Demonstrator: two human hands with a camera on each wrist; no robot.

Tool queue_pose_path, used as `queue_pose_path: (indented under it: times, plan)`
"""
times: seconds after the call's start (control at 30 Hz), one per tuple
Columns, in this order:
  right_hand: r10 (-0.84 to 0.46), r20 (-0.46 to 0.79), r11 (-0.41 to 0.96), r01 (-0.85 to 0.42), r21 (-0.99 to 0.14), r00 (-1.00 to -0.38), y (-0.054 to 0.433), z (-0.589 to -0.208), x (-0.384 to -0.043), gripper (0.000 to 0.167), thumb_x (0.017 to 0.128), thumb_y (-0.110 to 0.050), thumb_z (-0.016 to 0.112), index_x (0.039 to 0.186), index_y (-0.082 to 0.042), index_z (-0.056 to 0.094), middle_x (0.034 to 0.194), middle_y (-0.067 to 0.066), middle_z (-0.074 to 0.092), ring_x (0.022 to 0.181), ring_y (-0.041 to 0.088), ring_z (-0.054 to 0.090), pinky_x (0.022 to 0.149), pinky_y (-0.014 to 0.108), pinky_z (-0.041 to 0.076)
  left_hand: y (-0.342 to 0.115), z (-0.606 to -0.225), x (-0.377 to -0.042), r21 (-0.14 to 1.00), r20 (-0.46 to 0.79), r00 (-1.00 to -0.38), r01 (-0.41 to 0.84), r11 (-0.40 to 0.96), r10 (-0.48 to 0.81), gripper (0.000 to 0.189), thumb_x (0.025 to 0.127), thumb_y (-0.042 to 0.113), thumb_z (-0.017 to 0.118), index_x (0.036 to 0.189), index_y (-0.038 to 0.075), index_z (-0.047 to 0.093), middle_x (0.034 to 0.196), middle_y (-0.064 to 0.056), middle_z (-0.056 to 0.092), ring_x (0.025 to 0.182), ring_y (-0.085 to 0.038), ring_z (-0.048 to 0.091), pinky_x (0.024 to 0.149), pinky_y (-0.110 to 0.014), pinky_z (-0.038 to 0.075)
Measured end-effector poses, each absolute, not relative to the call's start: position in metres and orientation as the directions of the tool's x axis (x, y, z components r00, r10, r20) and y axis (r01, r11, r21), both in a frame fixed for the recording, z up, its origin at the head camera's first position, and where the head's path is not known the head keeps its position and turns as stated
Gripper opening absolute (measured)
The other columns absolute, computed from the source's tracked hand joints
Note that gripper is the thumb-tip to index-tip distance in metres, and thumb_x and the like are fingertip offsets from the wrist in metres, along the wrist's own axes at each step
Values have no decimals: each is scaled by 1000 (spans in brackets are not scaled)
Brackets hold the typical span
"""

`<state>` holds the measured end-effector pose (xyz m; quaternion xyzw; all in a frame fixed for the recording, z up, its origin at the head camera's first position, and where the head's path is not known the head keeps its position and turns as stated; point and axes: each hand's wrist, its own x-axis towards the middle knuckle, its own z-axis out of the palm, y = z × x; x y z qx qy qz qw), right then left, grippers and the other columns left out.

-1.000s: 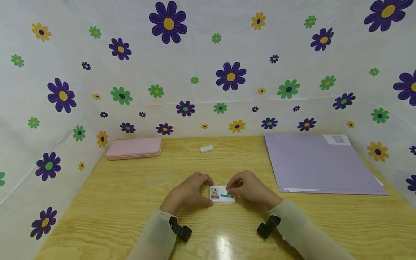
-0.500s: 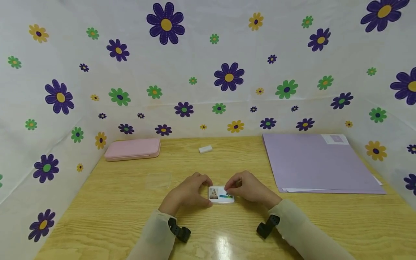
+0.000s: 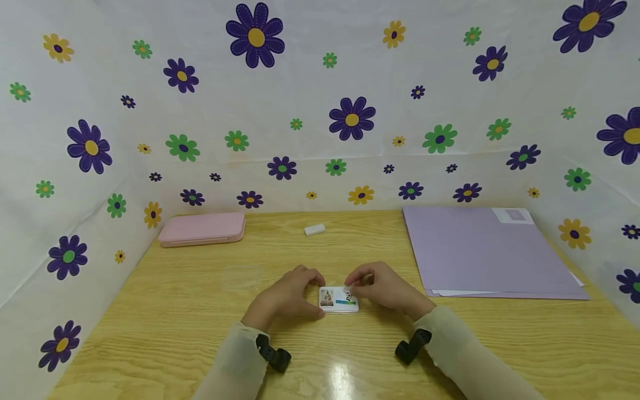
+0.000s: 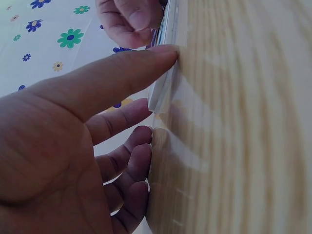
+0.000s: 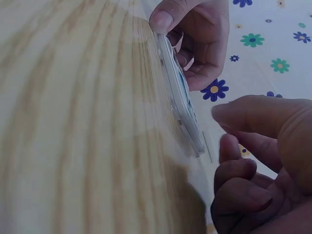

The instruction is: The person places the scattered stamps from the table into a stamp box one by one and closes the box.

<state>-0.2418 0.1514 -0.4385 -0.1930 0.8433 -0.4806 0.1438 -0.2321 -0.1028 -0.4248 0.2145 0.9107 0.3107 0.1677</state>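
A small flat white case [image 3: 339,300] with clear edges lies on the wooden table in front of me. Its top bears a little picture at the left, a blue-green strip and a black-and-white figure at the right. My left hand [image 3: 290,297] holds the case at its left end, thumb on the near edge and index finger at the far edge. Thumb and index finger of my right hand [image 3: 385,288] are close together by its far right corner; the other fingers curl in. In the right wrist view, the right hand [image 5: 263,161] stands just off the case [image 5: 178,92], nothing visible in it.
A white eraser [image 3: 314,230] lies farther back on the table [image 3: 200,344]. A pink case [image 3: 202,228] is at the back left, a purple folder [image 3: 480,250] with papers at the right. A faint clear sheet [image 3: 241,276] lies left of my left hand.
The right fingertips have drawn slightly up and off the case's top, and more of the black-and-white figure shows. The left hand keeps its hold, and the case stays put.
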Motion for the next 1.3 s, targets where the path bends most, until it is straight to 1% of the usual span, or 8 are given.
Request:
queue_pose_path:
  times: [0.13,0.23,0.4,0.57,0.77,0.87,1.07,1.3]
  plan:
    - [-431,-15,450,-200,-870,-902,152,-435,-241,10,93,-12,69,101,-10,74,91,4,63,78,22,53,69,32,44,-103,-425,-232,639,-177,-852,281,716,493,51,75,30,88,119,22,61,119,0,50,112,-23,47,100,-49,39]
    - [-428,-4,435,-203,-878,-904,153,-433,-240,11,94,-13,69,102,-8,73,93,5,63,78,22,53,68,31,44,-103,-425,-232,640,-184,-852,275,717,490,51,77,35,86,120,22,61,119,-1,50,111,-22,47,99,-48,39]
    - [-429,-1,421,-199,-885,-903,152,-430,-240,13,94,-12,68,105,-7,72,96,4,64,83,23,55,70,32,46,-102,-423,-233,651,-159,-856,284,704,492,49,83,41,79,121,16,61,116,-3,52,107,-21,50,97,-45,42]
    - [-421,22,419,-216,-882,-907,149,-424,-237,16,94,-11,67,108,-5,71,103,6,66,93,24,57,79,37,48,-102,-422,-234,672,-118,-857,303,675,502,45,86,38,77,118,11,62,112,-5,56,101,-22,53,91,-44,45]
    - [-439,70,414,-271,-869,-896,143,-417,-234,18,96,-11,65,112,-3,69,108,12,67,98,22,59,85,40,49,-102,-419,-234,685,-105,-858,304,662,503,43,87,35,77,118,10,61,112,-5,59,99,-22,56,89,-43,46]
    - [-433,79,437,-286,-853,-898,139,-413,-233,18,96,-11,65,112,-4,69,109,11,67,98,20,59,86,41,49,-104,-417,-235,679,-80,-864,317,662,496,39,89,33,76,118,11,62,111,-3,60,99,-20,57,89,-42,47]
    - [-431,95,487,-320,-813,-898,129,-402,-231,21,95,-11,66,115,-5,67,113,10,66,101,21,58,82,40,49,-115,-412,-236,664,-36,-876,339,667,482,29,94,26,70,118,11,64,112,-2,63,98,-16,57,86,-39,49]
    - [-463,103,519,-364,-774,-880,115,-393,-231,26,94,-13,67,120,-7,65,118,11,64,107,26,56,85,40,49,-133,-410,-234,645,-21,-900,321,694,436,29,94,24,70,119,12,64,114,-2,63,99,-16,58,88,-40,49]
